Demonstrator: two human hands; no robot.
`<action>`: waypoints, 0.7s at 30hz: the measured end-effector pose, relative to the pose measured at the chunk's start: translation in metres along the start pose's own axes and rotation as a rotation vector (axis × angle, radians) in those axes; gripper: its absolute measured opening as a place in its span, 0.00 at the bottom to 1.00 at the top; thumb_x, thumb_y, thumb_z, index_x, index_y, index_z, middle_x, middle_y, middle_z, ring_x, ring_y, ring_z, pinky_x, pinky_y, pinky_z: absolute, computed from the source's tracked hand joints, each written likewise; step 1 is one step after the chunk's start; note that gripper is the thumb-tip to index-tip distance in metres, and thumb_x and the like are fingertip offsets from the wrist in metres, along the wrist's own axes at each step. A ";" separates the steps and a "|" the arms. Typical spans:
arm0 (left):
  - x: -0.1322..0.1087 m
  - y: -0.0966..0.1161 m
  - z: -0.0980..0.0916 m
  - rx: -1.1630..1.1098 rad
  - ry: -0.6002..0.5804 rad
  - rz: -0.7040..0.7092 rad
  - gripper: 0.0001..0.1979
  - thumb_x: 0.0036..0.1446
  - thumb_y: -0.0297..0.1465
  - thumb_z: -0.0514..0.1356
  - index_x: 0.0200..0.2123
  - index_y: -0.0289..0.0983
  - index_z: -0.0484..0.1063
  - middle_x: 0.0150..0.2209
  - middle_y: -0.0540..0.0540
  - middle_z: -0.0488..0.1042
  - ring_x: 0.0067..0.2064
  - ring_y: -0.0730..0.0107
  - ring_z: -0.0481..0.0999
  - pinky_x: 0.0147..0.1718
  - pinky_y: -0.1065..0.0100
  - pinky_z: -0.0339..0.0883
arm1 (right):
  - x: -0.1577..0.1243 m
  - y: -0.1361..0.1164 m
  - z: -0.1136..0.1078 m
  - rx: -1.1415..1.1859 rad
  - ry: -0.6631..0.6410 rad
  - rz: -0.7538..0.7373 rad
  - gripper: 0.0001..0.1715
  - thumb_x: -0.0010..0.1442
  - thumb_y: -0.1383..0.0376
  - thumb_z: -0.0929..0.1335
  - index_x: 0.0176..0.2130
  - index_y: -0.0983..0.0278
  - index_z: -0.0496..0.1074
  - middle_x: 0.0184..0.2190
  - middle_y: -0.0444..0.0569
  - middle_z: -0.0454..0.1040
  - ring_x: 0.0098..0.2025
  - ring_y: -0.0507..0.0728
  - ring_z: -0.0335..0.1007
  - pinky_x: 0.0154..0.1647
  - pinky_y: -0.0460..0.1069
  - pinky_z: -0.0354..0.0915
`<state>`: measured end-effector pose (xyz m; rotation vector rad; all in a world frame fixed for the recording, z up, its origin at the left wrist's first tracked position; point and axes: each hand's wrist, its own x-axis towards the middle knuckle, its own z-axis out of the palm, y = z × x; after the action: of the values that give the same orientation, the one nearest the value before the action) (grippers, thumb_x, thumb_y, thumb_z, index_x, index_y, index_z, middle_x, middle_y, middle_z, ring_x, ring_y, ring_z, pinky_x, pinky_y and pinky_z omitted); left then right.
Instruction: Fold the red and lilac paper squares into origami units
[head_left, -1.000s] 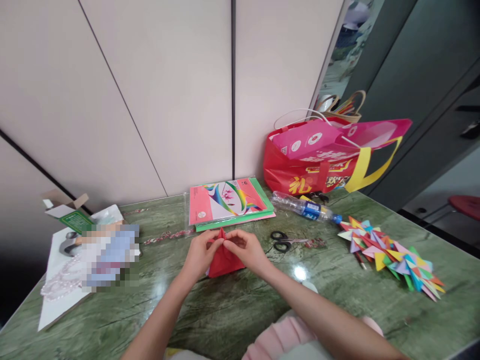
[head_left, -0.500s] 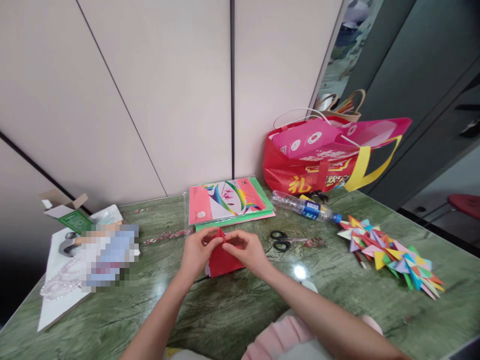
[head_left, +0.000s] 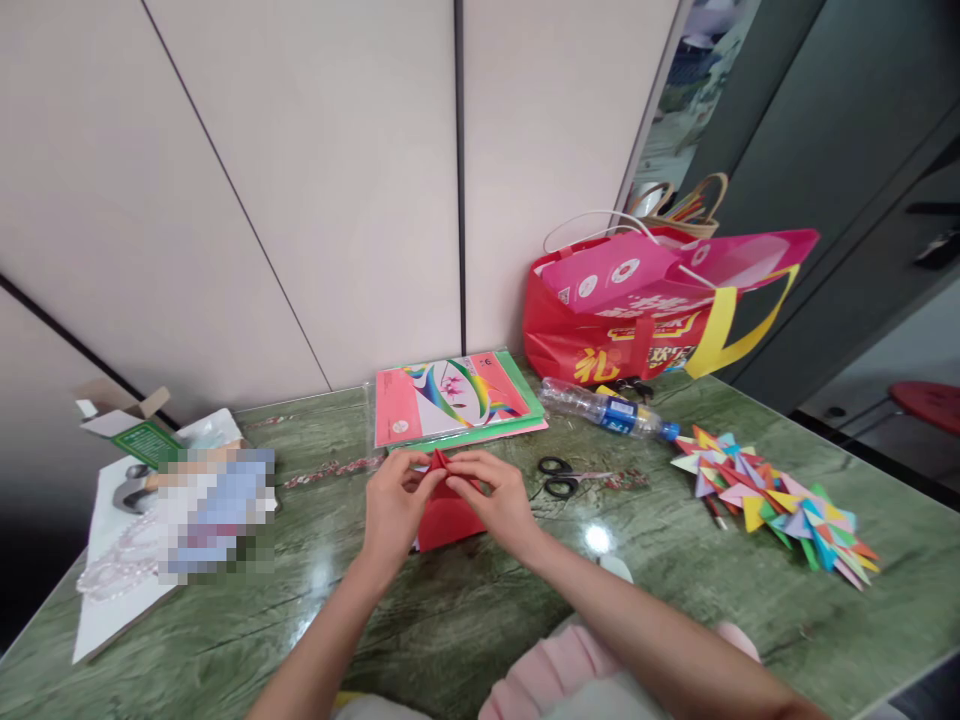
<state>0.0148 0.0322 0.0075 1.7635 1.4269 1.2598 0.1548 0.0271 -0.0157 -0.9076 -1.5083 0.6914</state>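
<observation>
A sheet of red paper [head_left: 450,522], partly folded, is held between my two hands just above the table. My left hand [head_left: 397,505] pinches its upper left part with thumb and fingers. From the other side my right hand [head_left: 495,492] grips the same paper near a raised, pointed fold. The fingers of both hands cover part of the folds. Right behind the hands lies a pack of coloured paper [head_left: 450,400] with a printed cover. Black-handled scissors [head_left: 561,477] rest to the right of my right hand.
On the green marbled table [head_left: 375,640], a plastic bottle [head_left: 607,410] lies before a red bag [head_left: 615,320]. Colourful folded-paper pieces [head_left: 780,500] are at the right. A white board [head_left: 112,590] holding a hammer [head_left: 135,490] and an open box [head_left: 131,430] stands left.
My fingers have shifted slightly on the red paper, and its pointed fold now shows more clearly between them. The whole view has moved a little.
</observation>
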 end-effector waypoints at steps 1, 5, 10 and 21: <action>-0.001 0.001 0.000 -0.002 0.006 0.014 0.08 0.46 0.34 0.60 0.29 0.36 0.69 0.31 0.48 0.72 0.27 0.70 0.74 0.27 0.70 0.69 | 0.000 0.000 0.000 0.010 0.009 0.008 0.07 0.52 0.67 0.68 0.33 0.60 0.76 0.32 0.49 0.75 0.36 0.55 0.71 0.39 0.50 0.67; -0.003 0.005 0.002 -0.026 0.009 -0.016 0.08 0.46 0.35 0.60 0.29 0.37 0.68 0.28 0.49 0.72 0.27 0.69 0.75 0.27 0.69 0.70 | 0.000 0.001 0.000 0.048 0.043 0.056 0.06 0.50 0.67 0.69 0.32 0.61 0.76 0.32 0.49 0.75 0.36 0.55 0.71 0.39 0.50 0.67; -0.004 0.008 0.004 -0.019 0.005 -0.026 0.06 0.46 0.33 0.60 0.27 0.37 0.68 0.26 0.50 0.73 0.27 0.69 0.75 0.26 0.70 0.69 | 0.000 0.002 0.000 0.075 0.047 0.087 0.06 0.49 0.67 0.70 0.32 0.61 0.76 0.32 0.50 0.75 0.36 0.56 0.71 0.39 0.50 0.67; 0.001 0.003 0.000 0.091 0.009 0.097 0.06 0.49 0.32 0.57 0.27 0.37 0.72 0.32 0.46 0.74 0.36 0.65 0.73 0.35 0.65 0.68 | 0.000 0.004 0.000 0.061 -0.003 0.093 0.06 0.51 0.68 0.68 0.32 0.62 0.75 0.33 0.50 0.74 0.37 0.55 0.70 0.40 0.51 0.67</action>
<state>0.0158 0.0320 0.0102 1.9099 1.4394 1.2710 0.1552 0.0290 -0.0188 -0.9354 -1.4474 0.8026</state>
